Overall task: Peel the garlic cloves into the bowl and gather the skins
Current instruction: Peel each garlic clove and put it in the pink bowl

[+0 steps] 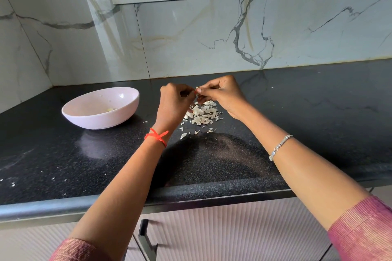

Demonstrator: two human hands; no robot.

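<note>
we judge the garlic clove light, small and firm, slippery once bare; best pinched at its ends, nail under the papery edge. the skin is brittle, tears easily and drifts. we see both hands together above the counter, left hand and right hand each pinching the clove, which is mostly hidden, only a pale sliver showing. skins lie in a loose white flaky heap at 6 o'clock of the hands. pink bowl sits at 9 o'clock, one yellowish peeled clove inside.

Forearms extended forward, left hand and right hand fingertip to fingertip, fingers curled.
</note>
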